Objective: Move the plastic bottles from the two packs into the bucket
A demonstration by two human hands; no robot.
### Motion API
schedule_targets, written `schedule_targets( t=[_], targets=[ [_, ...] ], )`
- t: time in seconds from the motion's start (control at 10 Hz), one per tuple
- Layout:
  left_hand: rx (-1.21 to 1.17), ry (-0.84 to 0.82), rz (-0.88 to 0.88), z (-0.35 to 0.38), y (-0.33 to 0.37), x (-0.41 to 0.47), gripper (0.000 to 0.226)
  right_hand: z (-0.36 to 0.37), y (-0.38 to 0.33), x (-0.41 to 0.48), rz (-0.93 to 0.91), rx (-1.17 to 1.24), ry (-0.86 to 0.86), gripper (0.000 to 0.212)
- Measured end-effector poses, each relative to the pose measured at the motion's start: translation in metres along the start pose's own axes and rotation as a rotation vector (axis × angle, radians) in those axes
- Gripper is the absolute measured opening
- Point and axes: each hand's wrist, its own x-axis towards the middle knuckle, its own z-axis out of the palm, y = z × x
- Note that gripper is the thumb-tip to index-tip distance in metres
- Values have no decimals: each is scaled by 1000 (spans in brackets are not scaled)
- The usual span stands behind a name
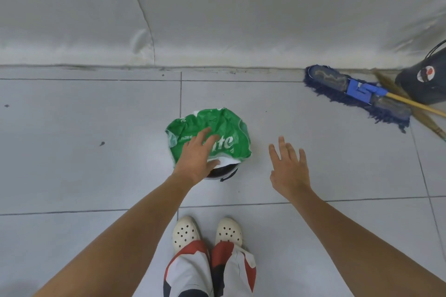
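A crumpled green plastic pack wrapper [224,132] with white lettering lies over the top of a small bucket [225,172] on the tiled floor. Only the bucket's near rim and dark inside show below the wrapper. My left hand [196,157] rests flat on the wrapper's near left part, fingers spread, gripping nothing. My right hand [288,166] hovers open to the right of the bucket, apart from it. No bottles are visible; the wrapper hides the bucket's contents.
A blue flat mop [357,94] with a yellow handle lies at the far right by the wall. A dark bucket [427,79] and a straw broom [415,108] stand beside it. My feet in white clogs [207,232] are just behind the small bucket.
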Motion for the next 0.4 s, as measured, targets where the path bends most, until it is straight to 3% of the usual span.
schedule_targets(
  t=[0.4],
  targets=[
    [210, 4, -84, 7, -24, -27, 75, -12, -12, 1, -54, 23, 35, 74]
  ],
)
